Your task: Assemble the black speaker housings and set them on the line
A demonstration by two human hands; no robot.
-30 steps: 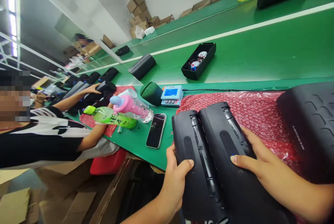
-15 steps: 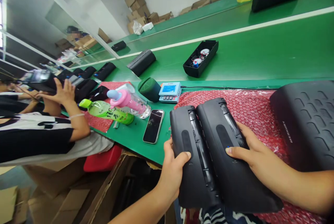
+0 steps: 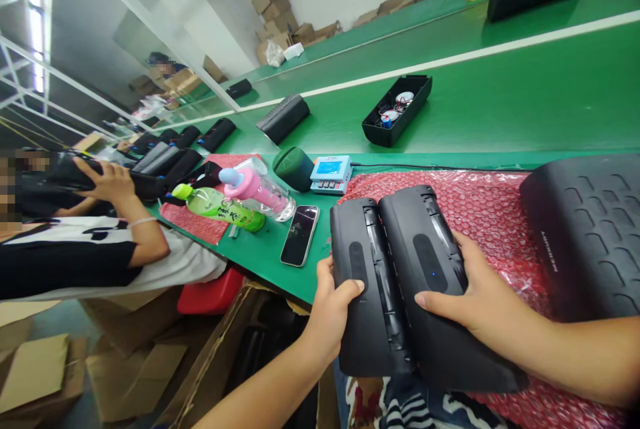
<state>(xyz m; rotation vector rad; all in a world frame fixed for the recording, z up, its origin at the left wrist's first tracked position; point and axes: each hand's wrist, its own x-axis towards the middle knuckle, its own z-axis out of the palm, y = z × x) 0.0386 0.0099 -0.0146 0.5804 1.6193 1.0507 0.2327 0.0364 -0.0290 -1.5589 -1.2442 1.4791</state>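
Two long black speaker housings lie side by side on red bubble wrap (image 3: pixel 490 215) at the table's near edge. My left hand (image 3: pixel 327 312) grips the near end of the left housing (image 3: pixel 363 295), thumb on its top. My right hand (image 3: pixel 475 295) lies over the right housing (image 3: pixel 425 269), fingers spread on its top, where a small blue light shows. Both housings stick out past the table edge toward me.
A third black housing (image 3: pixel 585 229) lies at right. A phone (image 3: pixel 300 235), pink bottle (image 3: pixel 255 189), green drink bottle (image 3: pixel 220 205), round green speaker (image 3: pixel 295 167) and small blue-screen meter (image 3: pixel 330 174) are left. An open casing (image 3: pixel 397 109) rides the green conveyor. A co-worker (image 3: pixel 100 242) sits left.
My right hand slid a little toward the near end of the right housing. The co-worker at left raised a black housing, then lowered it toward the bench. The view shifted slightly.
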